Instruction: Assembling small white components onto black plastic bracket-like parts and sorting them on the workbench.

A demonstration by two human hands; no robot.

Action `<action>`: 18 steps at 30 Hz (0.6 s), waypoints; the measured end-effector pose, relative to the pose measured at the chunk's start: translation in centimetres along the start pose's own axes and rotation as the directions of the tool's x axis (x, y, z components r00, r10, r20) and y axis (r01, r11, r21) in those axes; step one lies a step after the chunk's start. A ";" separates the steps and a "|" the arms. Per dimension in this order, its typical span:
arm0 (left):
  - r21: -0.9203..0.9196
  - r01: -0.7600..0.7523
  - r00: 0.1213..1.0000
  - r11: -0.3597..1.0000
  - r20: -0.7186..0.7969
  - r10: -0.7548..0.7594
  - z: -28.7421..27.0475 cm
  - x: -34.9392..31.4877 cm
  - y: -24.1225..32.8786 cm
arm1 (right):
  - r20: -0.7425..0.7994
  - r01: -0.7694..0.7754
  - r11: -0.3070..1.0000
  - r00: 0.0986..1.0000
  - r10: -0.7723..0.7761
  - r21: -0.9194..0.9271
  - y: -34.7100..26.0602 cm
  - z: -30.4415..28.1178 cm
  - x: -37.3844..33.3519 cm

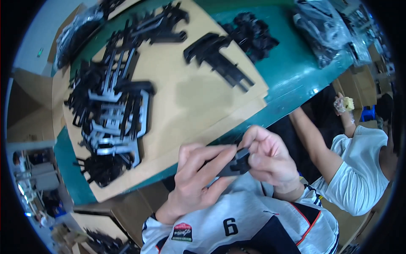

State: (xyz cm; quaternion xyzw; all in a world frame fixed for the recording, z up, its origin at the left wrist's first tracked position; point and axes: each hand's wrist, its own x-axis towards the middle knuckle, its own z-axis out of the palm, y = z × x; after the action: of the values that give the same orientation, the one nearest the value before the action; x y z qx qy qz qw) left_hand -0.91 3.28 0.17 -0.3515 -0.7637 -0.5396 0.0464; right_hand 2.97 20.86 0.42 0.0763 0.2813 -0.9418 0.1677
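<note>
Close to my chest, just off the table's near edge, both hands meet around a small black plastic part (pixel 240 161). My right hand (pixel 270 161) pinches it between thumb and curled fingers. From the other side my left hand (pixel 198 173) brings its fingers and thumb together on the same part, with the fingers fairly straight. Its exact kind I cannot make out, since fingers cover much of it. Farther off, a black T-shaped plastic assembly (pixel 218 59) lies alone on the cardboard sheet (pixel 169 106).
Black and grey plastic parts (pixel 120 122) are heaped along the cardboard's left side. Small black pieces (pixel 253 36) pile on the green table (pixel 292 80) beyond it. Clear plastic bags (pixel 323 29) lie at far right. A co-worker (pixel 351 165) sits at my right, one hand holding wrapped food (pixel 344 104).
</note>
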 end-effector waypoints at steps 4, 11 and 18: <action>0.089 0.094 0.994 0.992 0.041 -0.098 0.4 0.3 -0.2 | 0.001 -0.088 0.995 0.996 0.088 0.041 -1.4 -1.1 0.6; 0.185 0.004 0.996 0.983 0.082 -0.019 0.5 0.4 1.1 | -0.036 0.070 0.986 0.996 -0.076 -0.150 -0.9 -1.5 -0.4; 0.240 0.001 0.991 0.971 0.131 -0.034 1.0 0.9 1.9 | 0.018 0.099 0.963 0.995 -0.097 -0.249 -1.5 -2.0 -1.0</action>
State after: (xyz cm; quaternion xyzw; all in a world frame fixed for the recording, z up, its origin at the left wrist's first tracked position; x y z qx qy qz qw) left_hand -0.18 4.92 1.69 -0.3719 -0.8275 -0.4193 0.0324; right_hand 3.44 23.44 -0.23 0.0378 0.4005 -0.9062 0.1299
